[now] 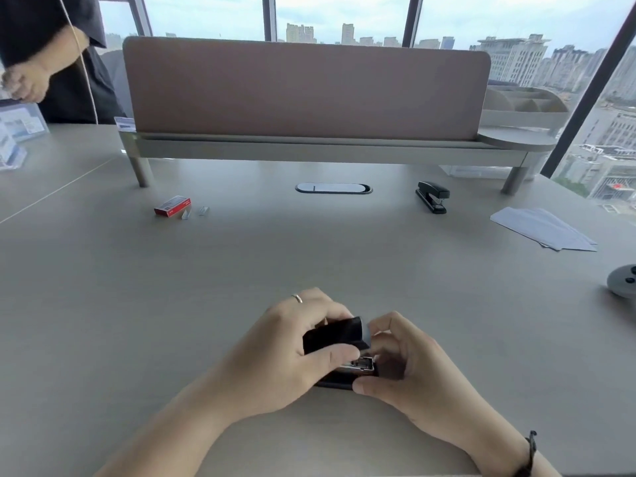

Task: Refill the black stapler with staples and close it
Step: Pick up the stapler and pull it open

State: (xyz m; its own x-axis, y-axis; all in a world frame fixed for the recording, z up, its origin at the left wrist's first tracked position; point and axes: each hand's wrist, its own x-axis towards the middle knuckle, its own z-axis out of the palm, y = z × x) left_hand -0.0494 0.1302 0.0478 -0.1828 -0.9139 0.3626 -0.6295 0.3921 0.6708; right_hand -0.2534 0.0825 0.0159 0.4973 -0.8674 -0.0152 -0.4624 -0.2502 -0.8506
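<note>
Lower centre: your left hand [292, 342] clamped the open black stapler [339, 333], right hand [399, 356] pinching at its metal magazine [359, 364]; staples could jam if skewed.

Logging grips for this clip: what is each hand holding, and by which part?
Both hold the open stapler: left hand wraps its raised top and body, right hand pinches the front end by the metal tray.

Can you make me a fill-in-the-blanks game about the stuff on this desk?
1. Both hands, left hand and right hand, hold a black ____.
2. The staple box on the desk is colored ____.
3. The second stapler stands to the ____ of the staple box.
4. The white papers lie at the desk's ____ side.

Answers: stapler; red; right; right
</note>
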